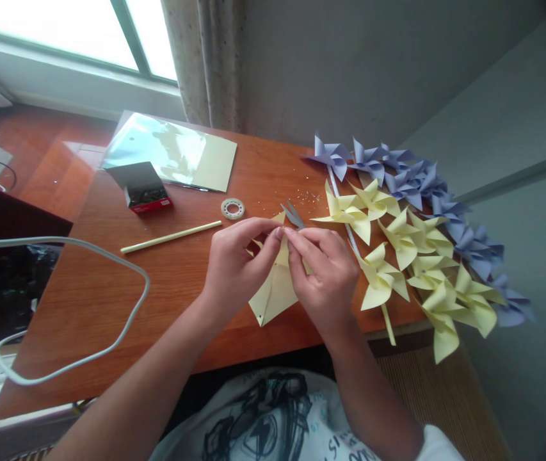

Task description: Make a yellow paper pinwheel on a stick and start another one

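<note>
Head view gives me two bare hands over the wooden table, one unfinished yellow paper pinwheel between them, one yellow straw lying to the left, one tape roll just beyond the hands, one small box of pins and one clear sleeve of paper sheets farther left. On the right I count about seven finished yellow pinwheels, while the purple pinwheels behind them overlap too much to count. A pair of scissors is half hidden behind my fingers. My left hand and right hand are both closed in a pinch on the paper's folded tips, fingertips meeting at its centre; the sheet's lower corner hangs toward the near table edge.
</note>
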Demonstrator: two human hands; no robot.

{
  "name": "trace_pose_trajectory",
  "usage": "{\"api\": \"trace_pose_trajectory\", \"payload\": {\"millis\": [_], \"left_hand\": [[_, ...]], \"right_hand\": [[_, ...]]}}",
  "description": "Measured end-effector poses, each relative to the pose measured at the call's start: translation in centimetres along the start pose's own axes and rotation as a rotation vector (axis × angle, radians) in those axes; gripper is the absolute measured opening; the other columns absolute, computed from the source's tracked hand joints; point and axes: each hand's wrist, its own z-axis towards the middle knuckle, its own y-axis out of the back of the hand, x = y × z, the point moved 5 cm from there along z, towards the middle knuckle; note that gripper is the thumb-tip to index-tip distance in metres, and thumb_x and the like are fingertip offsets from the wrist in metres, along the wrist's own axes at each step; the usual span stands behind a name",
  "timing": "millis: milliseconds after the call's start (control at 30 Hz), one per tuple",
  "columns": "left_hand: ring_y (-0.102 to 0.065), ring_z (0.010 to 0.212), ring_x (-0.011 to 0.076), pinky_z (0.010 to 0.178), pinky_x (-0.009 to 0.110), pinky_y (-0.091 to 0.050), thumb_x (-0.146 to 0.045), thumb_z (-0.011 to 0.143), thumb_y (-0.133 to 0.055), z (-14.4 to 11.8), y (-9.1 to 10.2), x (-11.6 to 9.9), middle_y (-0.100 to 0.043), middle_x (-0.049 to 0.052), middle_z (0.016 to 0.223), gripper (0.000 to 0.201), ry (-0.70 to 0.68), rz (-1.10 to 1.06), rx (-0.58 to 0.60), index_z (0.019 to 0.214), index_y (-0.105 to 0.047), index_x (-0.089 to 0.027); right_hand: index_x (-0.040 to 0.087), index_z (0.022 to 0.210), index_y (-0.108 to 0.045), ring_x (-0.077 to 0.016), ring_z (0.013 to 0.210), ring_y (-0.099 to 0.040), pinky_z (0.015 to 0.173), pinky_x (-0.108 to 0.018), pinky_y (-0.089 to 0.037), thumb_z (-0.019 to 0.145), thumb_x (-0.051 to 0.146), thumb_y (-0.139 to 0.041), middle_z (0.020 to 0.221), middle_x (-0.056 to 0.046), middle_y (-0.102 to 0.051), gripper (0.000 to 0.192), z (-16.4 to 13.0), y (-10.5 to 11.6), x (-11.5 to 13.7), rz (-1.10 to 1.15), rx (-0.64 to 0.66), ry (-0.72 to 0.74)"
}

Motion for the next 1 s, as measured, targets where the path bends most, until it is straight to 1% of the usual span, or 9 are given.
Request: {"api": "trace_pose_trajectory", "payload": {"millis": [133,267,433,567,767,900,1000], "left_hand": [[-0.064,0.063,0.0132,0.057,0.022,-0.052,-0.028,0.089,-0.070,0.1,-0.1,0.7,-0.072,0.003,0.074,0.014,0.095,-0.140,0.027,0.086,-0.075,-0.015],[-0.063,0.063,0.0138,0.059,0.023,-0.052,-0.030,0.088,-0.071,0.0,-0.2,1.2,-0.070,0.003,0.073,0.015,0.135,-0.205,0.047,0.088,-0.077,-0.016],[-0.063,0.063,0.0140,0.059,0.023,-0.052,-0.029,0.089,-0.069,0.1,-0.3,1.1,-0.070,0.003,0.073,0.015,0.130,-0.194,0.053,0.089,-0.077,-0.016],[-0.062,0.062,0.0131,0.057,0.022,-0.050,-0.027,0.090,-0.067,0.2,-0.3,0.7,-0.069,0.003,0.071,0.014,0.099,-0.146,0.061,0.087,-0.076,-0.016],[-0.058,0.059,0.0109,0.054,0.021,-0.046,-0.024,0.091,-0.067,0.2,-0.3,0.0,-0.068,0.002,0.068,0.014,0.015,-0.045,0.093,0.085,-0.074,-0.014],[-0.060,0.060,0.0117,0.055,0.021,-0.047,-0.025,0.091,-0.068,0.1,-0.6,0.0,-0.070,0.003,0.070,0.014,0.000,-0.069,0.123,0.086,-0.074,-0.014],[-0.060,0.060,0.0123,0.055,0.022,-0.048,-0.028,0.090,-0.069,0.0,-0.7,0.3,-0.071,0.004,0.071,0.015,0.045,-0.129,0.137,0.085,-0.074,-0.015]], "right_hand": [[0.022,0.113,-0.076,-0.0189,0.087,-0.068,0.082,-0.034,-0.058,0.094,0.009,-0.062,0.094,-0.006,-0.074,0.027,0.0,0.1,-0.2,0.022,0.001,-0.015],[0.026,0.113,-0.076,-0.0193,0.089,-0.069,0.083,-0.035,-0.059,0.094,0.011,-0.062,0.095,-0.005,-0.074,0.027,0.0,0.0,-0.4,0.069,0.003,-0.065],[0.024,0.106,-0.076,-0.0188,0.088,-0.070,0.081,-0.035,-0.060,0.095,0.016,-0.062,0.096,-0.006,-0.074,0.020,0.3,0.0,-0.5,0.154,0.017,-0.147],[0.023,0.104,-0.075,-0.0185,0.092,-0.071,0.082,-0.034,-0.060,0.095,0.018,-0.063,0.099,-0.006,-0.074,0.016,0.7,0.3,-0.7,0.284,0.088,-0.252],[0.022,0.098,-0.074,-0.0165,0.090,-0.071,0.076,-0.029,-0.059,0.093,0.021,-0.065,0.097,-0.003,-0.075,0.010,1.0,0.5,-2.2,0.473,0.198,-0.402],[0.022,0.094,-0.074,-0.0159,0.086,-0.071,0.073,-0.028,-0.060,0.092,0.023,-0.067,0.094,-0.002,-0.075,0.007,1.0,0.2,-3.0,0.560,0.228,-0.455],[0.022,0.092,-0.074,-0.0156,0.083,-0.071,0.071,-0.028,-0.059,0.091,0.024,-0.068,0.093,-0.002,-0.074,0.007,0.9,0.1,-3.1,0.584,0.219,-0.471]]}}
